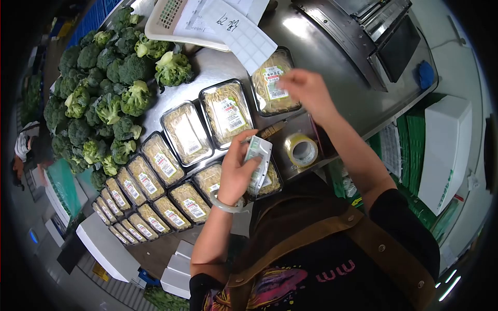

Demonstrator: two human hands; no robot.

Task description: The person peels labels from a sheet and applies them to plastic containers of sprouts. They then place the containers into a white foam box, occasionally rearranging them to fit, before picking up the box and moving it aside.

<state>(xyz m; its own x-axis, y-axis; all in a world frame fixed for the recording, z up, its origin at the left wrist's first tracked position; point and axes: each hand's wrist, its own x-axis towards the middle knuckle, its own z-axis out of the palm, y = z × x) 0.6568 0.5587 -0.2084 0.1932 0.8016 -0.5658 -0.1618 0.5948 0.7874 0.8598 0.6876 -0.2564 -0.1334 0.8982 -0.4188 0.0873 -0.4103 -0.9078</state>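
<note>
Your left hand (236,168) grips a strip of labels (258,158), fingers curled around it, above the near trays. At one o'clock from it, your right hand (306,90) presses its pinched fingertips onto the label of a sprout tray (272,83). A tape roll (302,150) lies at three o'clock; rows of labelled trays (155,181) at nine o'clock; broccoli (109,78) at ten.

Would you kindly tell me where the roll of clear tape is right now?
In the head view, the roll of clear tape lies on the steel table, right of the left hand and below the right hand.
</note>
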